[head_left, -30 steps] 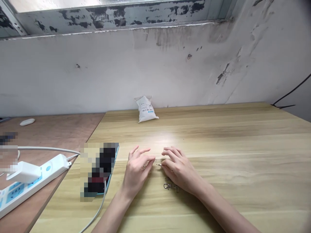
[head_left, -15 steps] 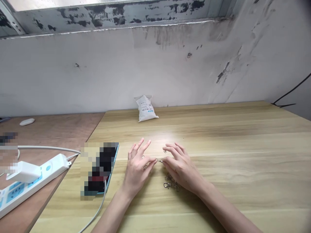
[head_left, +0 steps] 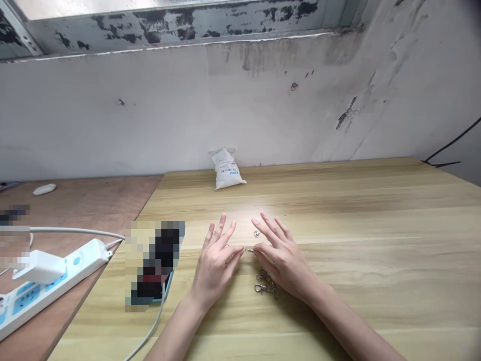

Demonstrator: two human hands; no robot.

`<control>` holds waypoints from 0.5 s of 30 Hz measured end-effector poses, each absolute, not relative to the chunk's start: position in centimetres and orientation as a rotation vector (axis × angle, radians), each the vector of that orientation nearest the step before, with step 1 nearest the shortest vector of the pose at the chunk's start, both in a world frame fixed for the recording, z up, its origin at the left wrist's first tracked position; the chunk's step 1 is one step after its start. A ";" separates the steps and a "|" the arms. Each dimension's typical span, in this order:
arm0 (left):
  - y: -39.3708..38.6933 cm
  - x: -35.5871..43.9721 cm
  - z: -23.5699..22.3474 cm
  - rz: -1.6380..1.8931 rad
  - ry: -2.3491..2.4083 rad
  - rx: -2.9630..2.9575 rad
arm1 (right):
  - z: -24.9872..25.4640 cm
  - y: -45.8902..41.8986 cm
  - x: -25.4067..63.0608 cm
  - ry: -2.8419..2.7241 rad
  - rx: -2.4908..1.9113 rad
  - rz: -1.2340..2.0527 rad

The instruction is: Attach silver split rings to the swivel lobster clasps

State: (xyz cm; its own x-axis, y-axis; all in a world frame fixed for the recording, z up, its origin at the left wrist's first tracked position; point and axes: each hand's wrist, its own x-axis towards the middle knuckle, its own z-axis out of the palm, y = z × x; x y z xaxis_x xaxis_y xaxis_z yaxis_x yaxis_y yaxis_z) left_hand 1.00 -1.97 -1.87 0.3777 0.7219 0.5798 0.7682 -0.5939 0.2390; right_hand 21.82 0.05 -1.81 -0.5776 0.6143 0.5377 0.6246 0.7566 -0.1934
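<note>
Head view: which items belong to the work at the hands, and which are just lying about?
Belong:
left hand
right hand
small metal piece pinched between them
swivel clasps
small metal ring

Lying about:
white sachet
power strip
white plug
white oval object

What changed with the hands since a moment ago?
Both hands moved a little forward, the left hand and the right hand, and their fingers spread wider. Their fingertips kept the small metal piece pinched between them. A small metal ring now shows beyond the right hand. The pile of metal clasps and the white pouch stayed put.
</note>
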 end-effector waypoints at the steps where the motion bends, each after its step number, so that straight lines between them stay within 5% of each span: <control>1: -1.9 1.0 -1.9 -1.016 -1.378 -2.551 | -1.8 0.1 21.8 -2.358 -0.918 -0.023; 15: -2.3 1.4 -1.5 -1.095 -1.363 -2.625 | -2.2 0.2 21.8 -2.302 -0.986 -0.037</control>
